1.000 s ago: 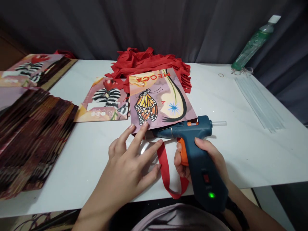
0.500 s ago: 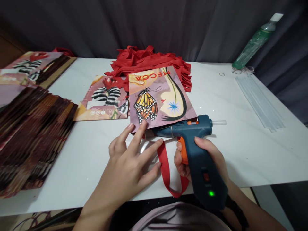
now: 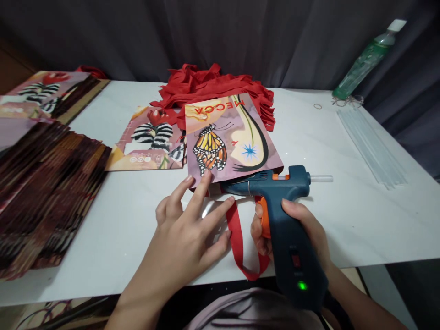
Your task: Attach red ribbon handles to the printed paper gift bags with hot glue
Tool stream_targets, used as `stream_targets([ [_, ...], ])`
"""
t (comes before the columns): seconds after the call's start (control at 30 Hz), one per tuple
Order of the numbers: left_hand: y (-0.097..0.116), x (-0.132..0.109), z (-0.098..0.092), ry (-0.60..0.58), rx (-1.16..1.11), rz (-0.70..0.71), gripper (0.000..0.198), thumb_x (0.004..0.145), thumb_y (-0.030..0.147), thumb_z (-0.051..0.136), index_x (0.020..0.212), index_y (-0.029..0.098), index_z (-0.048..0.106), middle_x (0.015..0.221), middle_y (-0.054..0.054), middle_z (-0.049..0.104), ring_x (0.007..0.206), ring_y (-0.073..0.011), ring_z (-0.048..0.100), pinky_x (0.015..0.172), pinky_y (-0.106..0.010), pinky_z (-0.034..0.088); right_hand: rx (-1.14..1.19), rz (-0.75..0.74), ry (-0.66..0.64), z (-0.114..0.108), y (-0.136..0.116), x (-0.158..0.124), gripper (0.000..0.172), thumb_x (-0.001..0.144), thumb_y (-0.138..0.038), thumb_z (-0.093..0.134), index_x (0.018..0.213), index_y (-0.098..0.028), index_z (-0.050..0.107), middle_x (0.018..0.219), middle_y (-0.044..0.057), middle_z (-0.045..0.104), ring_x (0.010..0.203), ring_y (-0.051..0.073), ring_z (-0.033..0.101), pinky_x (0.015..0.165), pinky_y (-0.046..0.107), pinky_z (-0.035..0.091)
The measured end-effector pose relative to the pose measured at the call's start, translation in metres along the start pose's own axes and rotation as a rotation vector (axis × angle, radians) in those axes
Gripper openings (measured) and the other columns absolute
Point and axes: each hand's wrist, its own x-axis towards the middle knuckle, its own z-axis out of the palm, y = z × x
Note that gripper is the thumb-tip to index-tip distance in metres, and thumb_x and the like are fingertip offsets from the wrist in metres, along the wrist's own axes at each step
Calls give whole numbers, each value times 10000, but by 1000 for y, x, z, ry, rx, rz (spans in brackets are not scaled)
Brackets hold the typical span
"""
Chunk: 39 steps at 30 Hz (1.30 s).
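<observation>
My right hand (image 3: pixel 305 224) grips a dark blue hot glue gun (image 3: pixel 292 238) with its fingers at the orange trigger; a green light glows on the handle. The gun's nozzle end is hidden in the mouth of a printed paper bag (image 3: pixel 230 137) with a butterfly and the word MECCA. A clear glue stick (image 3: pixel 321 178) sticks out of the gun's back. My left hand (image 3: pixel 189 229) lies with fingers spread, its fingertips on the bag's near edge. From that edge a red ribbon handle (image 3: pixel 237 238) loops toward me between my hands.
A heap of red ribbons (image 3: pixel 213 85) lies behind the bag. Another printed bag (image 3: pixel 147 142) lies to its left, and stacks of folded bags (image 3: pixel 44 192) fill the far left. Clear glue sticks (image 3: pixel 369 146), glasses (image 3: pixel 349 101) and a green bottle (image 3: pixel 364 64) are at right.
The glue gun, with my right hand, has shifted slightly to the right, drawing a little out of the bag's mouth. My left hand stays almost in place.
</observation>
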Motion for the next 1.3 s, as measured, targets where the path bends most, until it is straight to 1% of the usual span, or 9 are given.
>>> stream_targets([
  [0.1,0,0,0,2,0,3,387,834,427,604,1212,347,637,1565,-119,276,1344,-484,303,943,-609,351,15,-19,25,1,0,0,439,747,-568,574,668,-149,679,614,88,643,501,161,551,438,258,442],
  [0.27,0,0,1,0,-3,4,390,838,427,600,1218,347,633,1567,-119,273,1346,-481,299,948,-612,345,15,-8,36,2,-1,-1,422,694,-571,632,712,-153,693,580,71,633,507,156,548,452,237,431],
  [0.47,1,1,0,-5,2,2,396,839,409,599,1229,347,627,1562,-133,279,1350,-483,291,942,-609,346,26,-25,76,1,1,-6,414,705,-562,640,758,-156,698,619,75,645,526,167,559,457,249,442],
  [0.63,1,0,0,4,-6,4,394,839,415,600,1226,346,630,1561,-131,283,1350,-480,293,952,-600,340,13,-38,101,2,1,-10,399,712,-560,620,695,-165,665,610,72,639,484,160,546,442,253,440],
  [0.8,1,-1,0,0,4,5,398,843,422,595,1233,346,626,1562,-137,276,1349,-476,288,950,-595,342,-60,-5,96,-5,6,-12,532,742,-639,560,677,-130,697,559,83,617,470,153,541,426,237,426],
  [0.87,2,0,0,-6,3,3,398,847,434,590,1233,347,627,1558,-141,283,1348,-475,288,951,-597,341,-100,-32,91,-7,8,-12,556,755,-650,549,686,-122,710,562,82,620,469,149,543,421,233,427],
  [0.97,2,0,1,-2,0,7,403,847,443,588,1237,350,623,1556,-144,285,1348,-471,286,950,-599,343,-145,-102,115,-7,11,-13,512,749,-628,588,696,-134,708,556,64,616,451,146,531,387,230,418],
  [1.1,2,0,1,-4,1,11,427,843,448,590,1259,354,603,1570,-136,257,1355,-465,280,943,-592,350,-178,-147,162,-8,15,-17,466,743,-610,638,709,-148,689,592,53,633,481,153,562,434,251,480],
  [1.3,3,0,3,-7,10,14,435,847,458,581,1268,353,596,1578,-131,238,1360,-469,273,938,-595,355,-233,-212,123,-10,24,-20,435,778,-600,645,783,-165,658,616,34,623,491,137,568,425,231,479],
])
